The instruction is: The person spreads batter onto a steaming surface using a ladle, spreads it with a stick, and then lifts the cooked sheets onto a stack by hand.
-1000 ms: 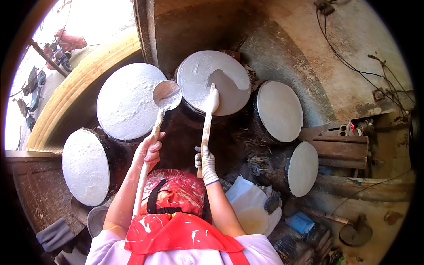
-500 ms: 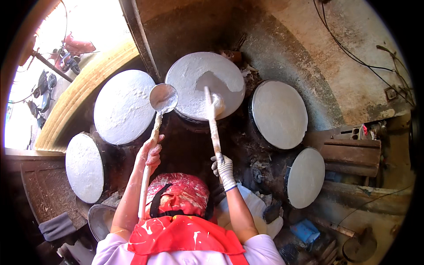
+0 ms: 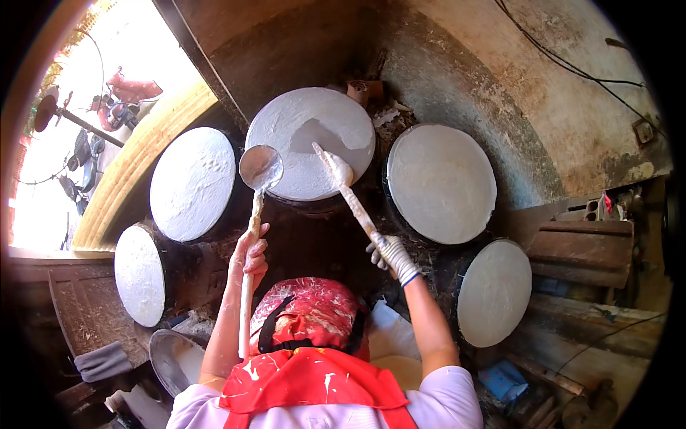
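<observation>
My bare left hand point(image 3: 248, 257), coated with white, is wrapped round the long handle of a metal ladle point(image 3: 261, 168). The ladle's round bowl sits at the near left edge of the middle round pan point(image 3: 275, 120), which has white stuff in it and a greyer patch. In a striped glove, my right hand point(image 3: 393, 256) grips a long wooden stick point(image 3: 359, 209). Near its far end is a rounded white lump or scoop point(image 3: 341, 171), over the pan's near right part. Whether it touches the white surface I cannot tell.
White-filled round pans point(image 3: 193, 184) curve round me, two on the left and two on the right point(image 3: 441, 184). A metal basin point(image 3: 171, 361) stands beside my left arm. Wooden boards point(image 3: 582, 250) lie at the right; motorbikes show outside at the far left.
My right hand has shifted right, and its stick now slants up to the left instead of standing nearly straight. My left hand keeps the ladle at the pan's edge. The view has swung slightly.
</observation>
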The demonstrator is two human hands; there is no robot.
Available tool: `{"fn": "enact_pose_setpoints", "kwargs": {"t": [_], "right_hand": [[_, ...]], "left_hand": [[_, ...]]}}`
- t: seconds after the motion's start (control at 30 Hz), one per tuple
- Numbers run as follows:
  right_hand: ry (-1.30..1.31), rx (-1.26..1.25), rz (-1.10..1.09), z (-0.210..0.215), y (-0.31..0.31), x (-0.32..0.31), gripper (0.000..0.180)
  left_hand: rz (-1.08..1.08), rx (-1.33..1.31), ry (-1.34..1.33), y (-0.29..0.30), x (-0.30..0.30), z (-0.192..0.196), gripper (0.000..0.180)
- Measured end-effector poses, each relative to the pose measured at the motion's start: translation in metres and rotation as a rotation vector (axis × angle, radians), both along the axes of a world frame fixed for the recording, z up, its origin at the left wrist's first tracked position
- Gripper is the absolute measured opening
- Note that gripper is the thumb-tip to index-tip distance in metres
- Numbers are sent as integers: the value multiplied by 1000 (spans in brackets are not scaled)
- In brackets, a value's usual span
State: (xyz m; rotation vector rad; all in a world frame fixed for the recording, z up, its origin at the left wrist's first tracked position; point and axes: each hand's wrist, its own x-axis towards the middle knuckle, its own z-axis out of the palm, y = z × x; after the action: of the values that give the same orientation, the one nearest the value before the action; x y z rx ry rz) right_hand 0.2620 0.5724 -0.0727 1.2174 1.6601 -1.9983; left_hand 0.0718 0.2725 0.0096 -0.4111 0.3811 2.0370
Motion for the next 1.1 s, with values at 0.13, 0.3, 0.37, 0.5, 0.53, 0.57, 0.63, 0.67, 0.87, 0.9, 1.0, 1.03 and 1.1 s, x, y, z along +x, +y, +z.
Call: {"fn": "enact_pose_setpoints", "kwargs": {"t": [0.13, 0.3, 0.37, 0.5, 0.53, 0.57, 0.63, 0.67, 0.87, 0.9, 1.0, 1.03, 1.1], "right_hand": [[-21, 28, 43, -3, 64, -18, 51], [53, 217, 4, -5, 68, -44, 50], [19, 230, 215, 20, 31, -32, 50], [2, 247, 43, -2, 50, -3, 52], [67, 232, 37, 8, 41, -5, 52], [70, 227, 195, 15, 21, -2, 54], [29, 153, 230, 5, 7, 17, 56], [-20, 141, 175, -9, 14, 26, 57], [-33, 145, 3, -18, 49, -10, 61], [-29, 162, -12, -22, 51, -24, 62], [-60, 199, -81, -21, 59, -79, 61], [-83, 299, -99, -19, 59, -101, 61], [-175, 680, -16, -30, 93, -125, 58]], "left_hand": [[-14, 9, 17, 14, 10, 4, 41], [-15, 63, -17, 26, 17, 3, 41], [-5, 122, -35, 23, 19, 2, 42], [-5, 93, -29, 31, 24, 2, 42], [-8, 77, -24, 28, 22, -1, 41], [-10, 60, -20, 25, 20, -2, 41], [9, 64, -25, 29, 20, 2, 41], [16, 63, -32, 30, 21, 4, 41], [3, 107, -42, 21, 10, 1, 41], [1, 117, -55, 18, 9, -1, 41], [-10, 185, -65, 9, 0, -4, 43], [-14, 179, -56, 7, -3, -4, 43], [-54, 188, -54, 14, -6, -2, 43]]}}
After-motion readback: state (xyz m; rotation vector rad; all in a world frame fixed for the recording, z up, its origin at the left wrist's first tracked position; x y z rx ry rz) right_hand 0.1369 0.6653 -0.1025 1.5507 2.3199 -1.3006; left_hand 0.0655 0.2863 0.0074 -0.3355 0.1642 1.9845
